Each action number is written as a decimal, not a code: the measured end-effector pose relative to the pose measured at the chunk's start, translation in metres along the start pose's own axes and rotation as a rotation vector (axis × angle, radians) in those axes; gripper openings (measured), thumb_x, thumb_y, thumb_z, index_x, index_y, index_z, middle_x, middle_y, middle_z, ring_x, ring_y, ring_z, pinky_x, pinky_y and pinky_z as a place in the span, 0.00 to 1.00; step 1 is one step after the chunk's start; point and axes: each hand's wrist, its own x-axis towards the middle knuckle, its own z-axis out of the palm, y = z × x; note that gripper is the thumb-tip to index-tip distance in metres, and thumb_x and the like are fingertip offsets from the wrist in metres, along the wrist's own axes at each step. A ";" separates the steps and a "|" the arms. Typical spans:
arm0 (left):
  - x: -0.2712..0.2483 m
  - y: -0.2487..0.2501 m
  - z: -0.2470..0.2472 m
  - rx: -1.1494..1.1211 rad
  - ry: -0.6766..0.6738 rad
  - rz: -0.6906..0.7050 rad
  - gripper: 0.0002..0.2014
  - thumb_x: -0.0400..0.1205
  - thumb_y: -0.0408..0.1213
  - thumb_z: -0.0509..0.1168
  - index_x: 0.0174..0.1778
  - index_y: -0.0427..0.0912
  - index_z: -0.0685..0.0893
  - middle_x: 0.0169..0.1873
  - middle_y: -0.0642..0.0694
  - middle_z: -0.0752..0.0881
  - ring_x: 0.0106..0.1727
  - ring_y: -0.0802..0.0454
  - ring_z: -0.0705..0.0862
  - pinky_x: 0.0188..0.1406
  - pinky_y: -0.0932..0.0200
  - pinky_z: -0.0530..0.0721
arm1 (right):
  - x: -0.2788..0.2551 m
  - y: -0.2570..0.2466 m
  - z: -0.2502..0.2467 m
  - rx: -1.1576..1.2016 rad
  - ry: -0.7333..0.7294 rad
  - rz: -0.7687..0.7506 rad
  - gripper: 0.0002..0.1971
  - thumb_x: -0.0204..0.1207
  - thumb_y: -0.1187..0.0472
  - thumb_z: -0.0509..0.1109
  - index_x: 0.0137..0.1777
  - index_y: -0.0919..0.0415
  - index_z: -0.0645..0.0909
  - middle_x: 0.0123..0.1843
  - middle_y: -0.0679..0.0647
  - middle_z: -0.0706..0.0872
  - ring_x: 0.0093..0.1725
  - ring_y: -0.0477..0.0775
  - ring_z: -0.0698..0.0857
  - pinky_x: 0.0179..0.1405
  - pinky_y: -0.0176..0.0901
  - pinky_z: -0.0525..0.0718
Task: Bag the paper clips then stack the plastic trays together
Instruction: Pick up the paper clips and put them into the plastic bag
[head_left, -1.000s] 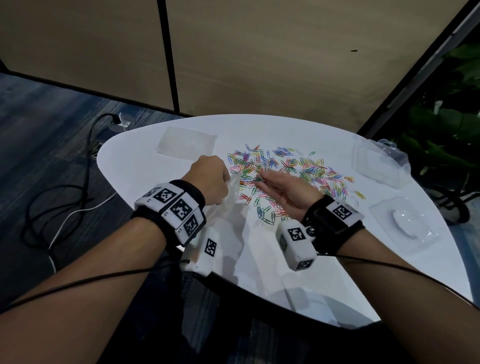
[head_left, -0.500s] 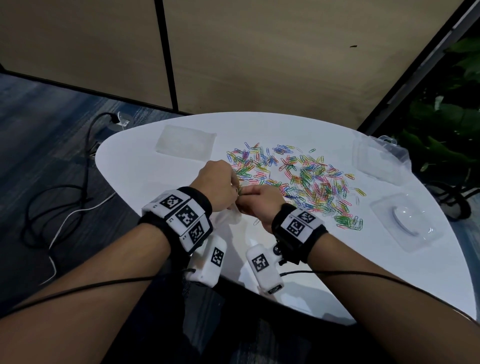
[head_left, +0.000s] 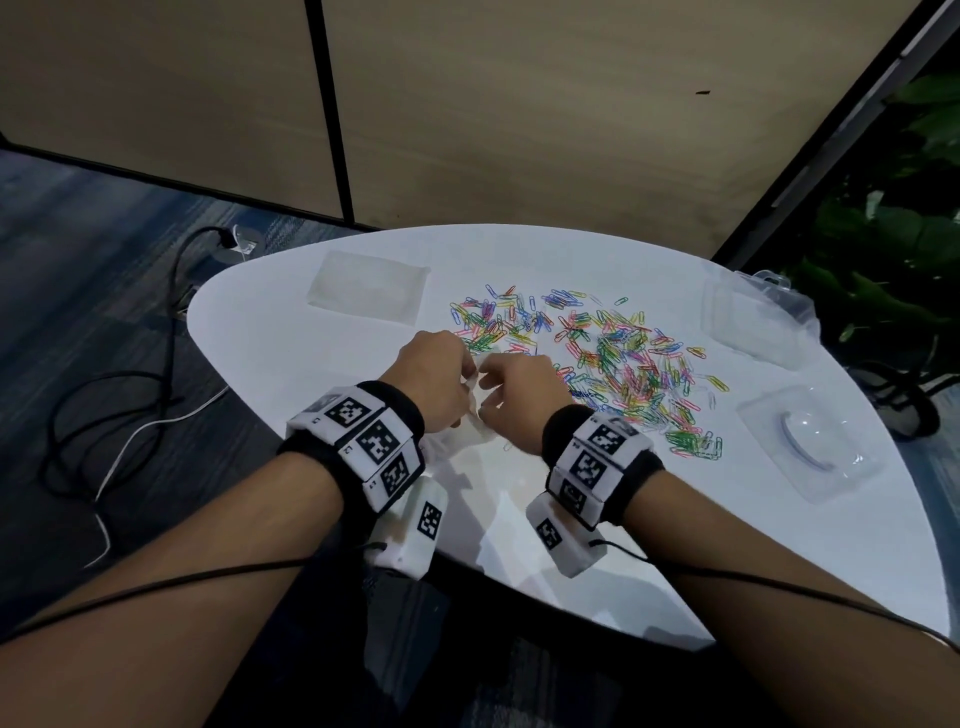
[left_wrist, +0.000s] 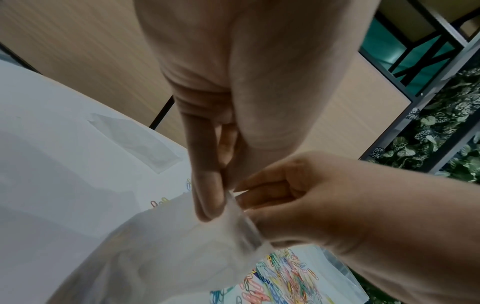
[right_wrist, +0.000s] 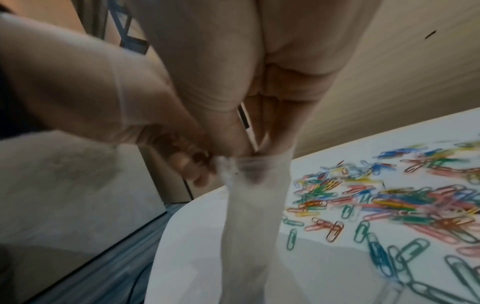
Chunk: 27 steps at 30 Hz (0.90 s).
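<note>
Coloured paper clips (head_left: 597, 358) (right_wrist: 394, 203) (left_wrist: 283, 281) lie scattered over the white table (head_left: 519, 525). My left hand (head_left: 436, 374) (left_wrist: 213, 193) pinches the mouth of a clear plastic bag (head_left: 475, 426) (left_wrist: 182, 242) (right_wrist: 252, 205) between thumb and fingers. My right hand (head_left: 519, 389) (right_wrist: 259, 148) pinches the opposite side of the same opening. The bag hangs down to the table in front of the clips. Two clear plastic trays sit at the right, one (head_left: 753, 317) at the far edge and one (head_left: 810, 447) nearer.
A second clear bag (head_left: 366, 286) (left_wrist: 135, 142) lies flat at the table's far left. Black and white cables (head_left: 119, 395) trail on the carpet to the left. Wood panels stand behind the table, and plants (head_left: 893, 249) are at the right.
My right hand has left the clip pile and come back to the bag, where it now pinches the opening beside my left hand. The left hand has kept hold of the bag.
</note>
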 end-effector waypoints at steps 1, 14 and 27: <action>0.001 0.000 -0.001 0.012 0.006 -0.002 0.16 0.81 0.23 0.64 0.62 0.36 0.89 0.47 0.35 0.92 0.41 0.40 0.94 0.54 0.47 0.92 | 0.002 0.005 -0.006 0.091 -0.028 -0.007 0.17 0.70 0.70 0.71 0.59 0.59 0.85 0.49 0.54 0.91 0.48 0.54 0.90 0.54 0.47 0.88; 0.005 -0.009 -0.029 0.034 0.063 -0.036 0.16 0.79 0.26 0.61 0.56 0.41 0.91 0.41 0.39 0.91 0.33 0.48 0.93 0.43 0.56 0.91 | 0.019 0.120 0.005 -0.238 -0.254 0.516 0.60 0.59 0.41 0.84 0.85 0.53 0.51 0.84 0.65 0.55 0.73 0.69 0.77 0.68 0.61 0.80; 0.008 -0.015 -0.034 0.040 0.082 -0.026 0.15 0.80 0.27 0.61 0.54 0.41 0.91 0.43 0.37 0.90 0.33 0.45 0.94 0.34 0.60 0.88 | 0.060 0.117 0.033 -0.418 0.085 0.174 0.16 0.79 0.68 0.65 0.66 0.61 0.83 0.61 0.62 0.80 0.58 0.64 0.82 0.55 0.48 0.84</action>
